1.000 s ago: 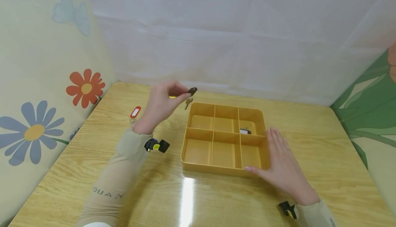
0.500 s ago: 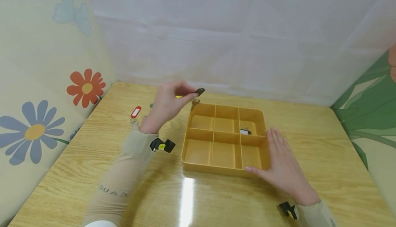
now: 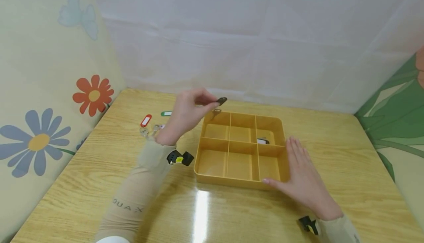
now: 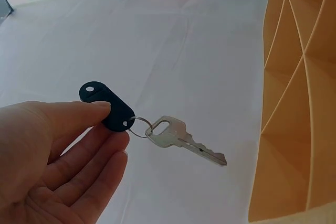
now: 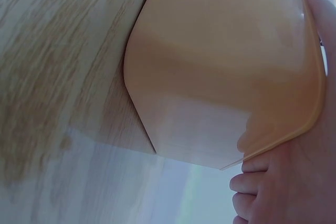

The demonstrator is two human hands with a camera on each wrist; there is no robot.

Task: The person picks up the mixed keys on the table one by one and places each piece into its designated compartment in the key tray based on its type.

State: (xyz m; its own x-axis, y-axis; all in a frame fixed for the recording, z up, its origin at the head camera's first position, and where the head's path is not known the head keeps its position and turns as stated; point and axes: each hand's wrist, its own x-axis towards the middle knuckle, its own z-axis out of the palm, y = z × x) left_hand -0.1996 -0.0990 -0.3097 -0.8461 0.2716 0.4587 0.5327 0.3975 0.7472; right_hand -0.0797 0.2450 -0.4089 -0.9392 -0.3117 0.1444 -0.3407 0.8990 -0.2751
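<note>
The left hand [image 3: 188,113] pinches a tag [image 3: 222,101], its key [image 4: 169,132] hanging near the far-left compartment [image 3: 216,131] of the tray [image 3: 232,181]; the right hand [image 3: 304,180] rests straight-fingered at the tray's near-right corner. Placing seems in hand; next calls for centring the key.

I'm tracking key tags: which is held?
The dark tag, pinched by the left hand; the red tag and green tag lie on the table, another tag in the tray.
</note>
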